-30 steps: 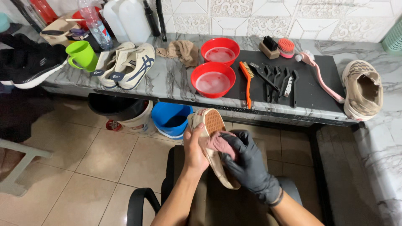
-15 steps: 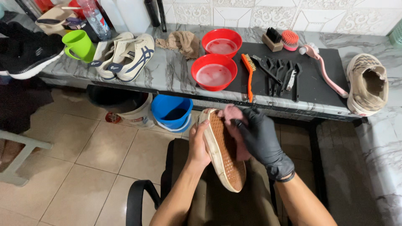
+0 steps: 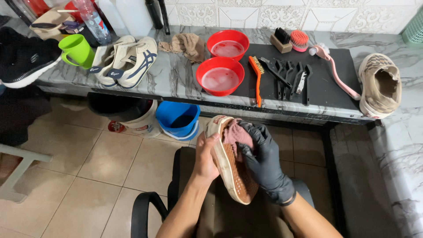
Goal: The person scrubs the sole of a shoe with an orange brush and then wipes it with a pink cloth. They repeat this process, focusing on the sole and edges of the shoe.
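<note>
Left hand (image 3: 206, 159), bare, grip clenched round the edge of a shoe (image 3: 232, 164), sole up, held over the lap just below the near red bowl (image 3: 220, 76). Right hand (image 3: 263, 164), black glove, grip clenched on a pinkish cloth (image 3: 236, 133), pressed to the toe end of that sole.

Up on the marble surface (image 3: 176, 83), left of that bowl: black shoe (image 3: 22, 59), green mug (image 3: 76, 50), pair of cream sneakers (image 3: 125, 61), brown rag (image 3: 187, 44). Behind the bowl, a second red bowl (image 3: 228, 43). Right of it: orange brush (image 3: 256, 78), black tools (image 3: 288, 77) on a dark mat (image 3: 330, 83), pink brush (image 3: 332, 70), beige shoe (image 3: 380, 86). Blue bucket (image 3: 177, 119) on the floor under the bowl.
</note>
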